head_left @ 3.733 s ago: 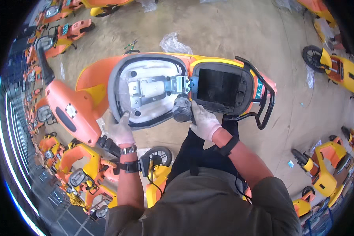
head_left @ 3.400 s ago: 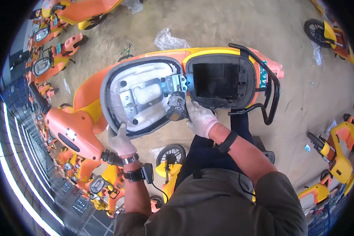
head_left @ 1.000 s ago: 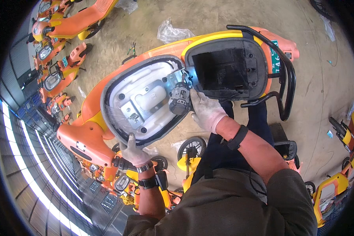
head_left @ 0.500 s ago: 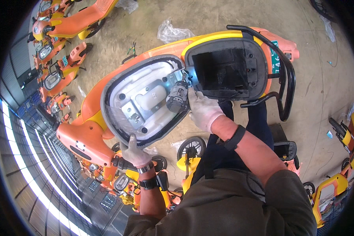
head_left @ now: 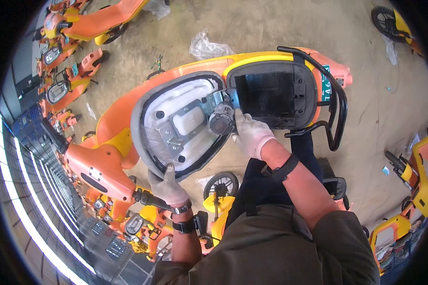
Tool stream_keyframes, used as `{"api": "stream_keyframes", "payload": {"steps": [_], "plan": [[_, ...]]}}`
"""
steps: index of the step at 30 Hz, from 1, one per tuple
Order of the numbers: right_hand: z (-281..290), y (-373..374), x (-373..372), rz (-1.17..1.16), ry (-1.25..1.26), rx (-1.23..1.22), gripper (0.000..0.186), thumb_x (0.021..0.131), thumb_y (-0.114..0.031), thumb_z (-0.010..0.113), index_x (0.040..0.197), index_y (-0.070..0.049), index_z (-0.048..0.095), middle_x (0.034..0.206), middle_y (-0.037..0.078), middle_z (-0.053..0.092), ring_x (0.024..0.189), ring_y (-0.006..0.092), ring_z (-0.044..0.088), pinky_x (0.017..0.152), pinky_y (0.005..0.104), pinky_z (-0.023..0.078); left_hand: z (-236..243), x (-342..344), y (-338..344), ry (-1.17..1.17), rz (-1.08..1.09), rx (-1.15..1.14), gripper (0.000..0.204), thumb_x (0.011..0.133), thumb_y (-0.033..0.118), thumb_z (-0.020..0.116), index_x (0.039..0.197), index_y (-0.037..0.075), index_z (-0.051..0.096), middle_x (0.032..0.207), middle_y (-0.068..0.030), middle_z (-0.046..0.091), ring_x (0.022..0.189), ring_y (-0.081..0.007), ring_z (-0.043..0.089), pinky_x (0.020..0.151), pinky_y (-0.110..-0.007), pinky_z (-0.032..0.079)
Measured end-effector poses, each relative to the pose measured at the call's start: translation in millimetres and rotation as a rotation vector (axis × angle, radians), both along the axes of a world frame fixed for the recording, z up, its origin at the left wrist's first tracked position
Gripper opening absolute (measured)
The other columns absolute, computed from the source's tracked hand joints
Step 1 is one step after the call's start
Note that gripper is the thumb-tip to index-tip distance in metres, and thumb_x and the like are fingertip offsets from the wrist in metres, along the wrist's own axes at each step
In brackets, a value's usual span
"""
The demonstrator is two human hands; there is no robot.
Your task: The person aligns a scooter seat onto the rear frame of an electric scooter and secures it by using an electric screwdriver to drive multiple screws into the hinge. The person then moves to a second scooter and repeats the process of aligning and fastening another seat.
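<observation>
An orange-and-yellow scooter [head_left: 105, 162] spans the middle, its seat [head_left: 138, 137] flipped open underside up, showing a white liner and metal plates. My gloved right hand [head_left: 252, 134] grips a grey power tool [head_left: 221, 122] whose tip is at the metal hinge [head_left: 215, 98] between seat and dark rear compartment [head_left: 264, 99]; the exact contact is too small to tell. My gloved left hand [head_left: 169, 187] grips the seat’s lower left rim, thumb on the edge.
A black rear rail [head_left: 337, 123] curves at the right of the compartment. Rows of similar scooters [head_left: 83, 21] surround this one at left, right and below. Crumpled plastic [head_left: 209, 46] lies on the concrete floor [head_left: 247, 23]. A row of bright strips [head_left: 21, 199] runs along the left rim.
Since half a second ago, the seat has shifted slightly right with my left hand on it, and the scooter’s rear sits a little lower in view. The tool remains at the hinge.
</observation>
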State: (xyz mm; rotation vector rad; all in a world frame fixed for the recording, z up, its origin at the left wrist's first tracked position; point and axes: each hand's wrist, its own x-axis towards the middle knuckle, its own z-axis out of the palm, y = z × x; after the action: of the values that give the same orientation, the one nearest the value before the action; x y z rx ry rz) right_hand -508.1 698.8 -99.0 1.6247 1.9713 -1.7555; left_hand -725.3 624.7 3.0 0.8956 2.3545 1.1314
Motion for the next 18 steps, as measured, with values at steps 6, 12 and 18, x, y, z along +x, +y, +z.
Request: {"api": "stream_keyframes", "payload": {"steps": [6, 12, 18], "plan": [[7, 16, -4, 0.064, -0.086, -0.048, 0.068, 0.087, -0.023, 0.057, 0.138, 0.008, 0.026, 0.124, 0.03, 0.052, 0.113, 0.041, 0.055, 0.097, 0.0423, 0.044, -3, 2, 8, -0.029, -0.066, -0.007, 0.038, 0.074, -0.002, 0.065, 0.111, -0.007, 0.059, 0.099, -0.0073, 0.064, 0.088, -0.0162, 0.059, 0.083, -0.028, 0.046], [0, 15, 1, 0.118, -0.145, 0.067, 0.064, 0.086, -0.025, 0.057, 0.135, 0.009, 0.031, 0.126, 0.03, 0.052, 0.115, 0.0408, 0.055, 0.097, 0.0434, 0.044, -8, 5, 0, 0.033, 0.014, -0.065, 0.054, 0.068, 0.006, 0.075, 0.118, -0.005, 0.055, 0.099, -0.0131, 0.065, 0.09, -0.02, 0.062, 0.082, -0.032, 0.048], [-29, 9, 41, 0.058, 0.005, 0.101, 0.056, 0.084, -0.024, 0.063, 0.126, 0.007, 0.042, 0.114, 0.027, 0.059, 0.109, 0.035, 0.059, 0.091, 0.0392, 0.047, -1, 7, 8, 0.115, 0.038, -0.25, 0.057, 0.065, 0.019, 0.077, 0.116, 0.003, 0.058, 0.096, -0.0197, 0.067, 0.091, -0.0328, 0.067, 0.079, -0.038, 0.052]]}}
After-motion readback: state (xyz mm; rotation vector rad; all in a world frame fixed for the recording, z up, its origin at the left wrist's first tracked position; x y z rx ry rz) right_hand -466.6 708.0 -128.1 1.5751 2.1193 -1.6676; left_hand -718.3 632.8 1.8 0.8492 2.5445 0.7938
